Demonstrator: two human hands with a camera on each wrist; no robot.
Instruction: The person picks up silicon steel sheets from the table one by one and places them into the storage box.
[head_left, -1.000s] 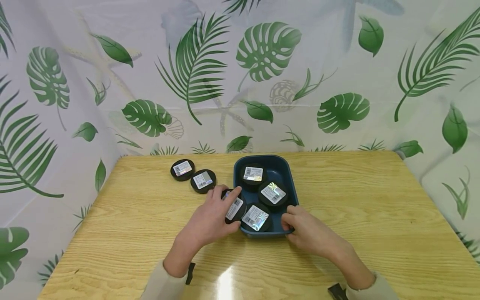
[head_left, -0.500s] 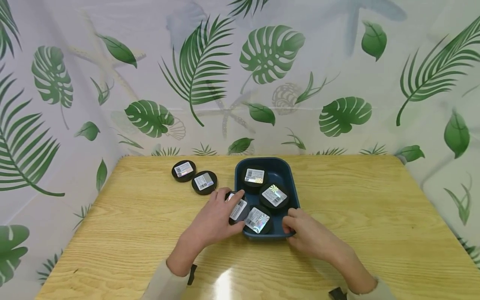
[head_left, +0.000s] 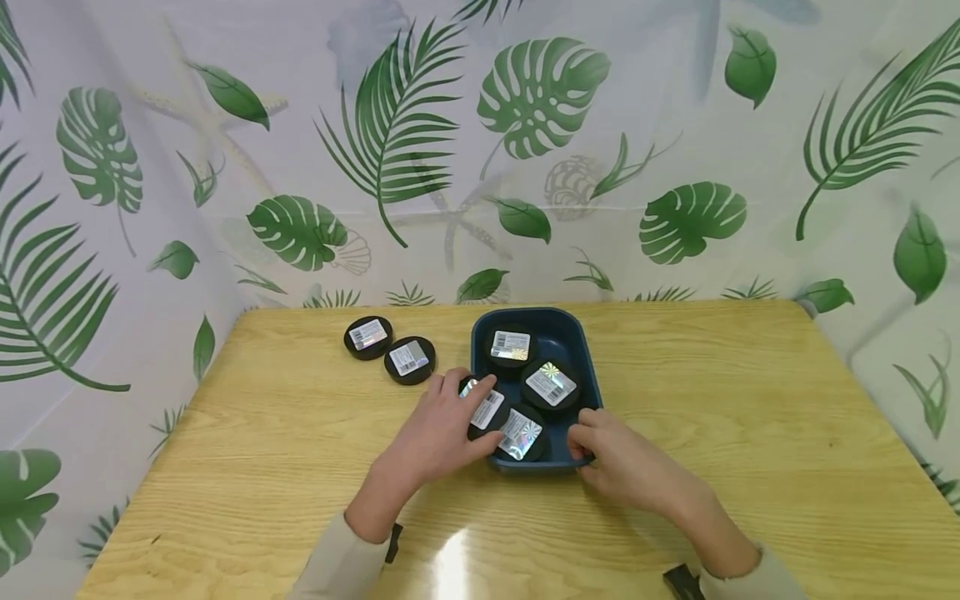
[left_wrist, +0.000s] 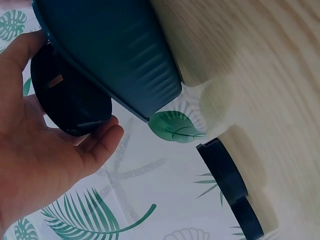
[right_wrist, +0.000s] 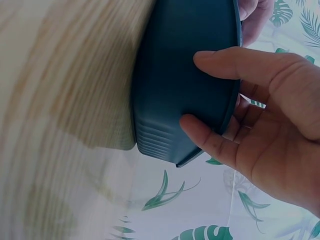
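A round black container with a silver-white label [head_left: 487,410] is gripped between the thumb and fingers of my left hand [head_left: 442,429]. It overlaps the left rim of the dark blue bin [head_left: 587,367] in the head view; the left wrist view shows the black container [left_wrist: 70,92] tilted against the bin's wall. My right hand [head_left: 626,462] holds the bin's near right corner, fingers over the rim and thumb outside on the wall [right_wrist: 175,85]. Inside the bin lie a labelled black container [head_left: 510,346] at the back, another [head_left: 551,385] in the middle and a third [head_left: 522,433] in front.
Two more labelled black round containers, one [head_left: 368,336] behind the other [head_left: 410,358], lie on the wooden table [head_left: 247,433] left of the bin. A leaf-printed cloth [head_left: 420,150] hangs behind the table's far edge.
My left hand has moved to the right with its black container, from the bin's left edge to over the rim. My right hand has stayed on the bin's corner.
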